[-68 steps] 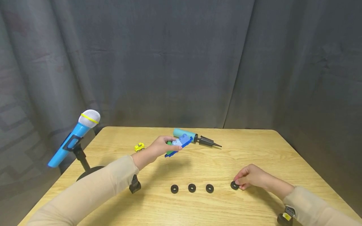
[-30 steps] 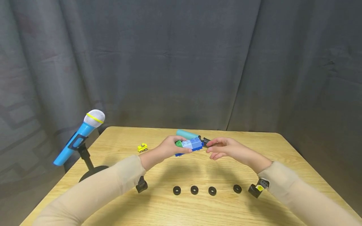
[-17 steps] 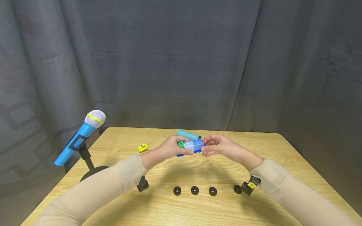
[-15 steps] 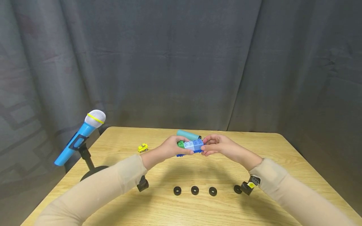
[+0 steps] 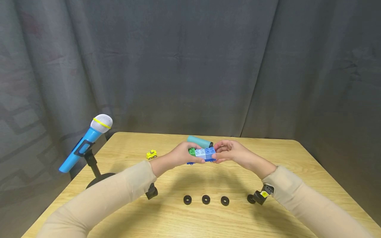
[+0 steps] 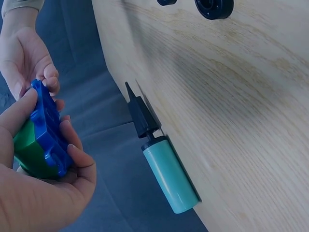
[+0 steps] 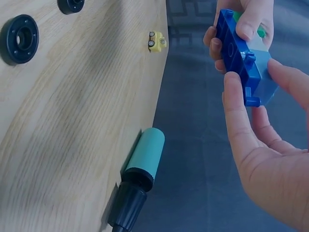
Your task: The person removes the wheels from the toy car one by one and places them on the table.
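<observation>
Hands, left (image 5: 178, 156) and right (image 5: 229, 152), grip brick block (image 5: 203, 153) (above table (image 5: 297, 165)).

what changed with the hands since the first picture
The right hand let go of the fourth black wheel, rose and took hold of the brick toy's free end. The left hand still grips it. The pump and yellow car stayed put.

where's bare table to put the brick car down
Bare wood lies between the hands and the row of black wheels, and on the right past the right sleeve. The far middle is crowded: the pump lies behind the brick car, the yellow toy to its left.
</observation>
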Action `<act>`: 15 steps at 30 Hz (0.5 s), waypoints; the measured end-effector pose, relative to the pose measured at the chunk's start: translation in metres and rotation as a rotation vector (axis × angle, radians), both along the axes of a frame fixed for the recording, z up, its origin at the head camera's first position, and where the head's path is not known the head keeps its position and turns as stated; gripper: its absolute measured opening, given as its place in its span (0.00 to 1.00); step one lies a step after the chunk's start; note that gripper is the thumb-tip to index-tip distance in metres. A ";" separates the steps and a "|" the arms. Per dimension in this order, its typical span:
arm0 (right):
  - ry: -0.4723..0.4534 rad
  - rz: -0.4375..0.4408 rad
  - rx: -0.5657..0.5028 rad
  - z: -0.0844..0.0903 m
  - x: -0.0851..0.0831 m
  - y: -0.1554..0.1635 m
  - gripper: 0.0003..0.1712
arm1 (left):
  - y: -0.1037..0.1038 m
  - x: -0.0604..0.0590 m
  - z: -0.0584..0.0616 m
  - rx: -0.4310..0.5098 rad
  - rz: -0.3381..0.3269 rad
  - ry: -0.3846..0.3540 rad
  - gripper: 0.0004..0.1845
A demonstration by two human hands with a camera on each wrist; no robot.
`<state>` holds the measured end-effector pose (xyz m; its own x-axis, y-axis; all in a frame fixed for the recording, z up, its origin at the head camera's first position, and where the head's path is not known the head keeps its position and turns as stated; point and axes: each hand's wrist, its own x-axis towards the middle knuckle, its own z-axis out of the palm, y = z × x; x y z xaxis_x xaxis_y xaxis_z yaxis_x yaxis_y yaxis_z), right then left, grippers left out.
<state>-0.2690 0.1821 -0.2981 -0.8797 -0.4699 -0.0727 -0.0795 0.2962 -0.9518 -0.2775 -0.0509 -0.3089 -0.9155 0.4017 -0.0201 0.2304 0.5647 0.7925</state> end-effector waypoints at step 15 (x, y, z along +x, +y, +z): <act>-0.027 -0.100 -0.024 -0.015 -0.015 0.022 0.29 | -0.015 -0.017 -0.008 0.159 0.064 -0.025 0.20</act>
